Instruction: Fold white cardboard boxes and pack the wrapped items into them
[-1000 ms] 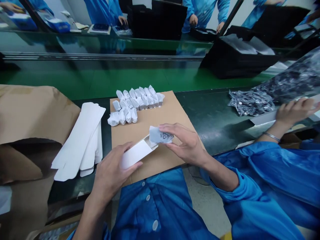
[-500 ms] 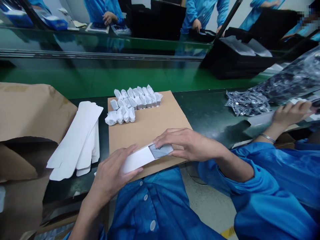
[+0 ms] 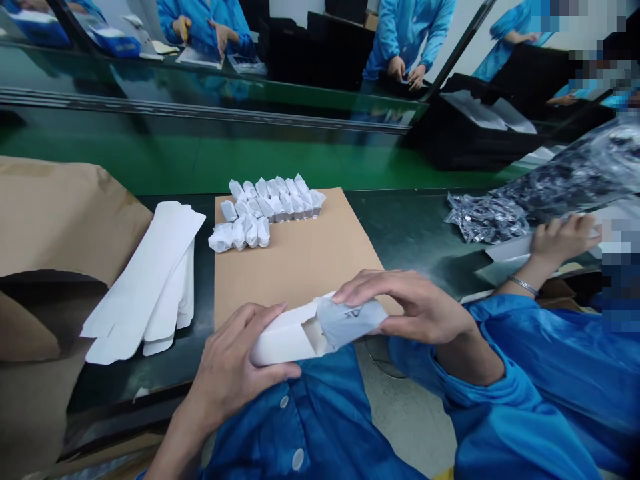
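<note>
Fingers gripping box and packet
Left hand is clasping the white box while right hand, palm down, is pinching the grey packet at its open end.

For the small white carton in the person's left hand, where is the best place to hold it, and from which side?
Probably the closed end of the white carton, wrapped from below and behind, as the left hand holds it. The open mouth faces right, where the right hand has the wrapped pouch partly in it, so a grip there would block the opening.

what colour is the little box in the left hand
White, plain: the little box in the left hand, head view.
</note>
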Demonstrator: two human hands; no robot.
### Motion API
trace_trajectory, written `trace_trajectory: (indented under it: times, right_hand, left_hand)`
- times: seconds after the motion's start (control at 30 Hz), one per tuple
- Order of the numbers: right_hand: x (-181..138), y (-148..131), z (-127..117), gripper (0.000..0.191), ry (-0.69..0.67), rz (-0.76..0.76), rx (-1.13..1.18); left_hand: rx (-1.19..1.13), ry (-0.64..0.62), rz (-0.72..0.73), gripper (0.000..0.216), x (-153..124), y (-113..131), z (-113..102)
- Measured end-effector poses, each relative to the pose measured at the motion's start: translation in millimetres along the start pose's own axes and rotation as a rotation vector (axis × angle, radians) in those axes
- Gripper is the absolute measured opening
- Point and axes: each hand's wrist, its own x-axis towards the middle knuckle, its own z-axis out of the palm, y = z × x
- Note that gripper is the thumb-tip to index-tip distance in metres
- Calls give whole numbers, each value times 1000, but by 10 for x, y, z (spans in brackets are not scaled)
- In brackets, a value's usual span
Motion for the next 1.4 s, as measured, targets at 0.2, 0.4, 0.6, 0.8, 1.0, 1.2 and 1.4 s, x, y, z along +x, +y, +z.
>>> trace_trajectory:
  times: [0.2,0.4,0.6,0.8,1.0,1.2,1.4]
  right_hand:
    - [82,-113,-109,37,-311,6,7]
    - [214,-159,-52,37,-199,92,-62]
    - [188,-219,283,37,-87,7,-493]
    - [86,-171,485,44,80,-35,-857]
    - [41,-55,580,27,129,9,-974]
    - [160,-36,546,28,-69,132,-861]
    - [138,-93,277,28,259,158,-627]
  left_hand:
    - [-11,37,79,73,93,77,9]
    - [-24,-41,150,71,103,42,-96]
    - [15,-12,129,68,104,-24,-96]
    - [44,72,-16,53,128,37,-6]
    - [298,137,-20,56,133,21,2]
    - [345,126,10,54,142,66,57]
    - [297,157,-103,55,197,46,65]
